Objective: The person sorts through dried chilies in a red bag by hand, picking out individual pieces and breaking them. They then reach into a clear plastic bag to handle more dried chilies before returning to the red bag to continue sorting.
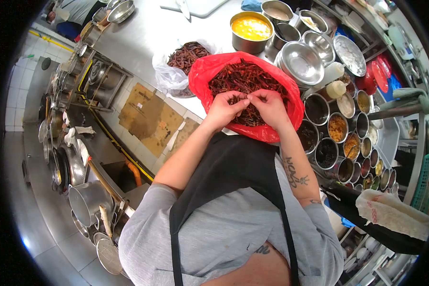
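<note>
A red plastic bag (202,64) full of dried chilies (245,76) stands open in front of me on the steel counter. Over the pile, my left hand (228,108) and my right hand (270,108) meet with thumbs and fingertips pinched together. A dark red dried chili shows partly at the left fingers, and the right fingertips close at the same spot; most of it is hidden. Touching the red bag on its left is a clear plastic bag (164,74) with more dried chilies (188,55).
Behind the red bag sits a pot of yellow liquid (251,29). Stacked steel bowls (301,62), squeeze bottles (336,89) and several sauce and spice containers (337,126) crowd the right. Flattened cardboard (150,117) covers floor at left, near a stove with a large pot (88,202).
</note>
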A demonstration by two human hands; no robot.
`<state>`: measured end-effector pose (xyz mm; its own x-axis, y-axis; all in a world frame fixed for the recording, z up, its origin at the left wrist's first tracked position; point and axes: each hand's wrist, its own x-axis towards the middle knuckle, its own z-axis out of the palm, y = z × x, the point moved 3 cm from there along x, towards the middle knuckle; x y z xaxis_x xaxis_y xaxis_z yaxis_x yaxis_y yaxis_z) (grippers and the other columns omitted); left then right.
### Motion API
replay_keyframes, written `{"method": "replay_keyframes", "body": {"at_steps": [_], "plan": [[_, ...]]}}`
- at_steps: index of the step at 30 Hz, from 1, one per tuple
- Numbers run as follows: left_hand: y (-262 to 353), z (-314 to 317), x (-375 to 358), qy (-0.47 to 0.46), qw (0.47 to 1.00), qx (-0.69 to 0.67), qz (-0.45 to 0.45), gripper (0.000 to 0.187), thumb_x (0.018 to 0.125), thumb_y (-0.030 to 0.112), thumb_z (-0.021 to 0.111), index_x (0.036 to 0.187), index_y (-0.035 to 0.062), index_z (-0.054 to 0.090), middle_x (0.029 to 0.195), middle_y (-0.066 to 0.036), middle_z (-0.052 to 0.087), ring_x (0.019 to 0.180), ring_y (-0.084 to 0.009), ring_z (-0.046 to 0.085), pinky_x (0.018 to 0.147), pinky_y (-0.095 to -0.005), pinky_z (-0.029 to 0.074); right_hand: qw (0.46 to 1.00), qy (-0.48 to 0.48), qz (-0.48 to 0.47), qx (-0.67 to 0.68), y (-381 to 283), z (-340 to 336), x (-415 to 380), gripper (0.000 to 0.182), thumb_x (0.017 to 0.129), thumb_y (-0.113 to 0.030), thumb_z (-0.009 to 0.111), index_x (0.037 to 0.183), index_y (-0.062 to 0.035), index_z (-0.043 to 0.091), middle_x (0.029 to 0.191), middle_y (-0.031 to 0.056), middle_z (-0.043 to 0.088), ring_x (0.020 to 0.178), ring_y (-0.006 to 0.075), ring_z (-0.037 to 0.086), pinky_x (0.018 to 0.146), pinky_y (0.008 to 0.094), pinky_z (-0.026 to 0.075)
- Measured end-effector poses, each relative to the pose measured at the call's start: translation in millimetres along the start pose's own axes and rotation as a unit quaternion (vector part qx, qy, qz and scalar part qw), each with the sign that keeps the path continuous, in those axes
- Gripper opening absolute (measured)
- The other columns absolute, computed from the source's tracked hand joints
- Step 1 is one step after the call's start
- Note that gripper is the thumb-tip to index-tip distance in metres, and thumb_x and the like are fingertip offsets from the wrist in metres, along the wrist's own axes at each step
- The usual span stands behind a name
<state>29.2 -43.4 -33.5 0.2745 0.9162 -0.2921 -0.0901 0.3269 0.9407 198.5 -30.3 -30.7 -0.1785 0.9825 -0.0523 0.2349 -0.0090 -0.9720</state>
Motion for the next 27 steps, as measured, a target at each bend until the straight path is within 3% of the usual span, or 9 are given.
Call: {"method": "replay_keyframes", "body": {"at_steps": [4,7,10,18,21,24,27], "plan": [[-0.3,-4.3,0.6,0.000,1.000,0.001,-0.001,0.012,0.093,0.015,0.069,0.099,0.0056,0.064,0.077,0.003,0.060,0.059,-0.0051,0.049,0.047,-0.0200,0.033,0.998,0.011,0.035,0.053,-5.7,0.2,-3.9,0.020,0.090,-0.014,0.068,0.102,0.0017,0.071,0.082,0.0069,0.071,0.073,0.0111,0.062,0.067,0.0275,0.050],[2.1,-3.4,0.9,-0.009,0.984,-0.172,-0.043,0.012,0.095,0.016,0.065,0.099,0.0053,0.061,0.080,0.000,0.061,0.060,-0.0070,0.049,0.046,-0.0206,0.032,0.999,0.046,-0.005,0.022,-6.3,0.2,-3.7,0.020,0.090,-0.010,0.068,0.105,0.0018,0.070,0.083,0.0078,0.071,0.073,0.0117,0.063,0.068,0.0281,0.051],[1.2,-6.3,2.6,-0.052,0.955,-0.291,-0.025,0.012,0.096,0.017,0.063,0.097,0.0067,0.057,0.083,-0.002,0.059,0.059,-0.0087,0.048,0.044,-0.0210,0.032,0.999,0.039,-0.013,-0.006,-15.2,0.0,-11.4,0.020,0.089,-0.009,0.067,0.105,0.0018,0.071,0.084,0.0109,0.071,0.073,0.0146,0.065,0.068,0.0296,0.052],[-4.1,-5.8,4.3,-0.009,0.949,-0.309,-0.058,0.015,0.098,0.022,0.063,0.094,0.0091,0.056,0.081,-0.002,0.058,0.059,-0.0081,0.047,0.044,-0.0194,0.031,0.985,0.038,-0.116,-0.125,-38.2,7.1,-18.4,0.013,0.087,-0.008,0.066,0.098,-0.0024,0.071,0.084,0.0175,0.067,0.073,0.0323,0.065,0.068,0.0375,0.052],[-6.2,-6.6,4.7,-0.041,0.942,-0.321,-0.085,0.015,0.098,0.022,0.062,0.094,0.0088,0.057,0.081,-0.001,0.058,0.059,-0.0073,0.047,0.044,-0.0188,0.031,0.988,0.030,-0.122,-0.093,-35.1,10.0,-19.9,0.008,0.087,-0.006,0.066,0.092,-0.0016,0.069,0.084,0.0163,0.065,0.075,0.0315,0.064,0.069,0.0372,0.051],[-5.8,-5.1,2.8,-0.069,0.943,-0.311,-0.098,0.015,0.100,0.022,0.059,0.095,0.0086,0.058,0.080,-0.001,0.056,0.059,-0.0066,0.046,0.043,-0.0180,0.030,0.978,0.024,-0.186,-0.090,-27.7,7.1,-16.0,0.006,0.087,-0.004,0.064,0.091,-0.0013,0.068,0.086,0.0151,0.065,0.078,0.0290,0.065,0.071,0.0355,0.051],[-5.1,-6.1,3.2,-0.076,0.942,-0.316,-0.082,0.015,0.100,0.022,0.058,0.095,0.0084,0.058,0.080,-0.001,0.056,0.060,-0.0067,0.045,0.043,-0.0180,0.030,0.994,-0.054,-0.049,0.078,-11.8,9.6,-13.1,0.006,0.087,-0.001,0.063,0.091,-0.0009,0.067,0.089,0.0143,0.065,0.081,0.0274,0.065,0.073,0.0359,0.050]]}}
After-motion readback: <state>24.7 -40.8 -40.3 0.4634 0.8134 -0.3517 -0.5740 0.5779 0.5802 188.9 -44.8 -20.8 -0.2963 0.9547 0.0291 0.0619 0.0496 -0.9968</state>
